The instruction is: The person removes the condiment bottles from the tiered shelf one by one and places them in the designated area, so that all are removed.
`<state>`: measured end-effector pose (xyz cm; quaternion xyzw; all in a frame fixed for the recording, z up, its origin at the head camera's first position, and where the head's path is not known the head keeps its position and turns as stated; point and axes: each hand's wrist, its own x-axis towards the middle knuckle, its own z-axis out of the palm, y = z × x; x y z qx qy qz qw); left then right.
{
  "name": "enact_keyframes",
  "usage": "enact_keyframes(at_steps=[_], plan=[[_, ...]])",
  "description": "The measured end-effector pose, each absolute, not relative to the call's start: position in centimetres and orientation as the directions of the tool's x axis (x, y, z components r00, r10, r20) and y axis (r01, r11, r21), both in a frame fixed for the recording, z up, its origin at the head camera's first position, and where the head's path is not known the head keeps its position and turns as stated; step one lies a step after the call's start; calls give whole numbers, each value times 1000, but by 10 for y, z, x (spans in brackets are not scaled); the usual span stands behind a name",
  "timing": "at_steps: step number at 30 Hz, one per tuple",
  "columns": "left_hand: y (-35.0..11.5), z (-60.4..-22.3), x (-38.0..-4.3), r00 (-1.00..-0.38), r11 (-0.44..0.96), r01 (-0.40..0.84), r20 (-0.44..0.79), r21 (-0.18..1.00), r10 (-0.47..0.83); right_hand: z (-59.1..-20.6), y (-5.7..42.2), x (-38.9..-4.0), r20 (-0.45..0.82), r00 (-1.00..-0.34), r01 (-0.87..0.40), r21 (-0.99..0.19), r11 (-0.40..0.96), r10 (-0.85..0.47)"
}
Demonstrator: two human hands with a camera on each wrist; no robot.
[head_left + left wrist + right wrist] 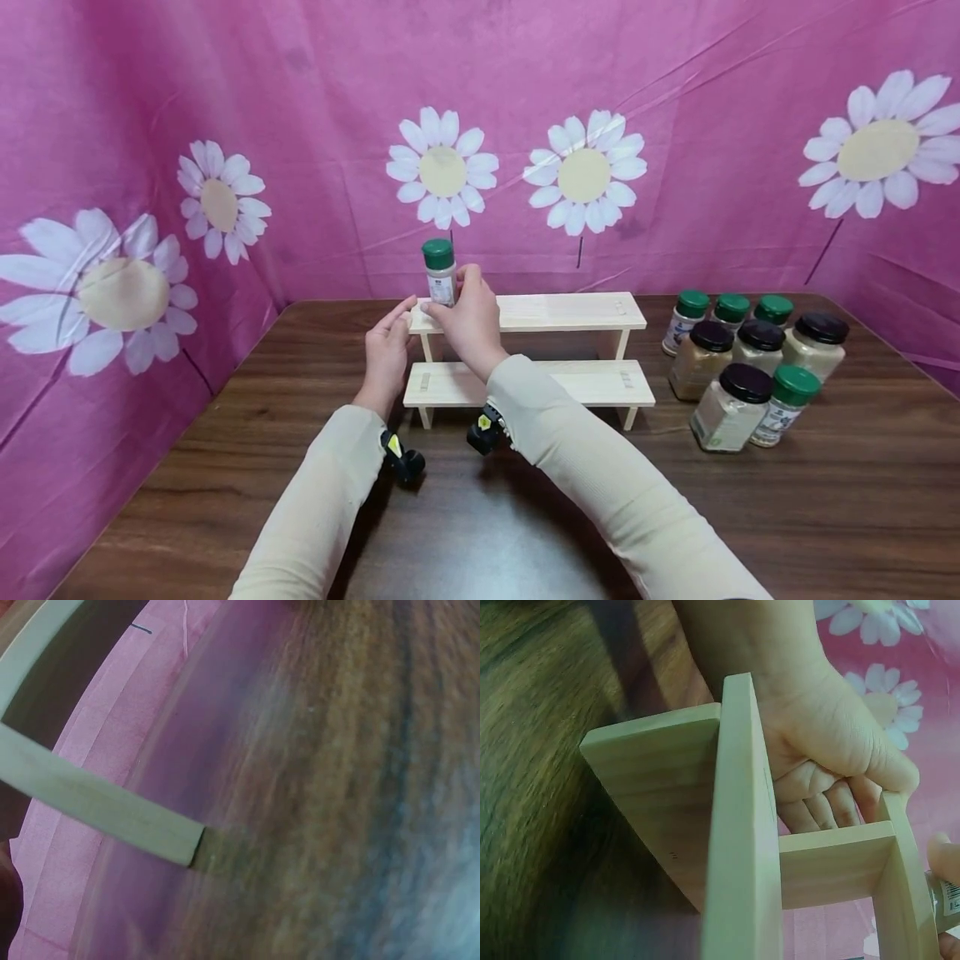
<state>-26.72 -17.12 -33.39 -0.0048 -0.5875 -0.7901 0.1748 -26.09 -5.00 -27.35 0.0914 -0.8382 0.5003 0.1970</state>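
Note:
A spice jar with a green cap (438, 272) is upright at the left end of the upper board of a two-step wooden rack (562, 310). My right hand (474, 321) pinches the jar from its right side, thumb in front. At the rack's left end, my left hand (386, 354) holds the upper board. The right wrist view shows this left hand (802, 735) with its thumb at the board's edge and its fingers bent beside the support. Part of the jar (949, 900) shows there at the right edge. The left wrist view catches mostly a wooden rack leg (97, 802).
On the right of the wooden table (487, 533) stands a group of jars, some with green caps, such as one jar (783, 404), others with black lids, such as a square jar (731, 408). A pink flowered cloth (322, 167) hangs behind the table.

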Motion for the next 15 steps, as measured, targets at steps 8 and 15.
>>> enact_keyframes(at_steps=[8, 15], plan=[[-171, -333, -269, -936, -226, 293, 231, 929, -264, -278, -47, -260, 518, -853, -432, -771, 467, 67], [-174, -334, -269, -929, -182, 291, 232, 939, -289, -283, -36, -261, 556, -826, -473, -774, 422, 95]])
